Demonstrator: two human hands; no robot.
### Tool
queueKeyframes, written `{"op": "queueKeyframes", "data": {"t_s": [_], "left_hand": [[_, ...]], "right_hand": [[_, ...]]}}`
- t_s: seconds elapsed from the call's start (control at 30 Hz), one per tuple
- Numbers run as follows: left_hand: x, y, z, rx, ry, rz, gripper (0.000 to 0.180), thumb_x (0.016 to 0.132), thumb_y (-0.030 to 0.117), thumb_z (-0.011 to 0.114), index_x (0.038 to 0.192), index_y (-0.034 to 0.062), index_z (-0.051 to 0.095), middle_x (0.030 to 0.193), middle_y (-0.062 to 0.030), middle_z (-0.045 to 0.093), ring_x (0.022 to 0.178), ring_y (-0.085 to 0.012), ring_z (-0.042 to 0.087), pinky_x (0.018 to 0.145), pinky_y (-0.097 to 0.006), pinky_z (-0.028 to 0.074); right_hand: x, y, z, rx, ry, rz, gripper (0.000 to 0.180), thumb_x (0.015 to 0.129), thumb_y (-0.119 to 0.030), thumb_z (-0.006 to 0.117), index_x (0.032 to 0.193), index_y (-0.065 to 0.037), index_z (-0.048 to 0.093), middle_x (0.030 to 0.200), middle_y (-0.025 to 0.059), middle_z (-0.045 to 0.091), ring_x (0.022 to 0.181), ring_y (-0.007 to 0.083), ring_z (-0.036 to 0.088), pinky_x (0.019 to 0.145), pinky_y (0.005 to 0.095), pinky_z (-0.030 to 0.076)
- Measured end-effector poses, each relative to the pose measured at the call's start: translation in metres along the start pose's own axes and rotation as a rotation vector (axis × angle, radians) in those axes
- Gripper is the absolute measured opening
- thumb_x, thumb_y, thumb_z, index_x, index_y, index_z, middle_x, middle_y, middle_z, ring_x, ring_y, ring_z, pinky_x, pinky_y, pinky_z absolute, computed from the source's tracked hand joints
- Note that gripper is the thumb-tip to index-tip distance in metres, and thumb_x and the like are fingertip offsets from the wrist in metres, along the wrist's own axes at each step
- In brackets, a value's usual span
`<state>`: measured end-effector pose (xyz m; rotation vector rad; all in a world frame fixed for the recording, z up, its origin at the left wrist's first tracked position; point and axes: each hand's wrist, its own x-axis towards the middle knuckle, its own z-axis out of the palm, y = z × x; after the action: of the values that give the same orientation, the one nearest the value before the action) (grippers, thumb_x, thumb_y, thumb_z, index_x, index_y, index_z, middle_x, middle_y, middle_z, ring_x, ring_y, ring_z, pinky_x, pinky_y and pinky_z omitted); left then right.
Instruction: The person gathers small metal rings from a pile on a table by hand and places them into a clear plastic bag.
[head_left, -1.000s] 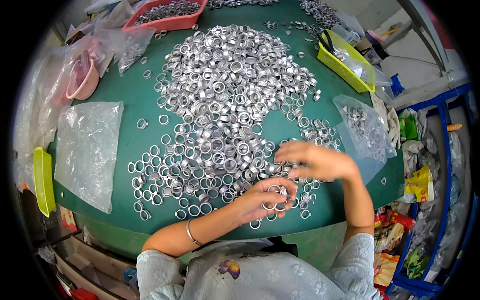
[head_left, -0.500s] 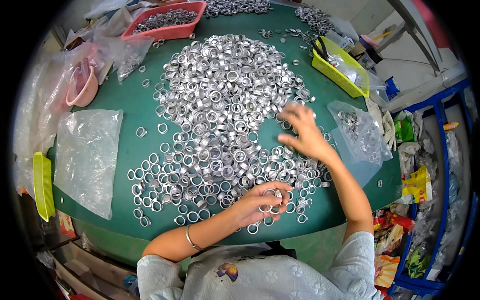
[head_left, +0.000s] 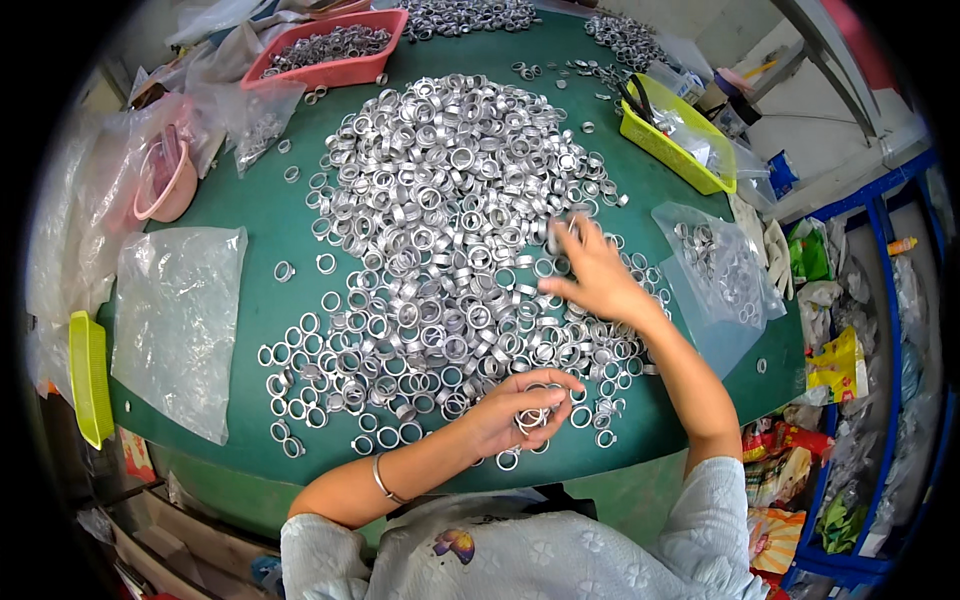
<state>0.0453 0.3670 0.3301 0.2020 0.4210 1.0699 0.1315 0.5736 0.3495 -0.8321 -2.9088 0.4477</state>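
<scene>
Left hand [head_left: 515, 405] curled round a small bunch of silver rings [head_left: 535, 415], low by the counter [head_left: 690, 190] edge to keep them together. Right hand [head_left: 595, 275] loose, fingers spread on the big ring pile [head_left: 450, 200], nothing gripped.

Gleaming as shiny bare metal: rings [head_left: 450, 240] heaped on matt green counter [head_left: 270, 210]; crinkling glossy, clear plastic bag [head_left: 175, 325] at left.

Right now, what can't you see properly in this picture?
- Head view: rings in the left hand, how many is hidden by curled fingers.
- Right hand fingertips: blurred; whether they pinch a ring is unclear.
- Pink tray: top cut off by the edge.
- Yellow tray contents: too small.
</scene>
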Motion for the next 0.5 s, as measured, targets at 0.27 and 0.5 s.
{"op": "queueKeyframes", "data": {"t_s": [0.27, 0.5], "left_hand": [[-0.002, -0.005, -0.002, 0.014, -0.027, 0.027, 0.029, 0.09, 0.02, 0.056, 0.115, 0.0044, 0.053, 0.078, -0.0072, 0.053, 0.051, -0.0118, 0.046, 0.042, -0.024, 0.036], [0.008, -0.011, 0.005, 0.005, 0.008, 0.099, 0.036, 0.09, 0.019, 0.058, 0.122, 0.0049, 0.05, 0.094, -0.0082, 0.055, 0.066, -0.0141, 0.052, 0.05, -0.025, 0.041]], "right_hand": [[-0.03, -0.01, -0.07, 0.562, -0.51, -0.264, 0.033, 0.084, -0.021, 0.064, 0.11, -0.002, 0.06, 0.115, 0.0165, 0.058, 0.109, 0.0293, 0.054, 0.095, 0.0386, 0.041], [0.049, 0.062, -0.004, 0.055, 0.369, -0.002, 0.013, 0.076, -0.012, 0.067, 0.083, -0.002, 0.064, 0.099, 0.0129, 0.058, 0.092, 0.0298, 0.053, 0.086, 0.0389, 0.04]]}}
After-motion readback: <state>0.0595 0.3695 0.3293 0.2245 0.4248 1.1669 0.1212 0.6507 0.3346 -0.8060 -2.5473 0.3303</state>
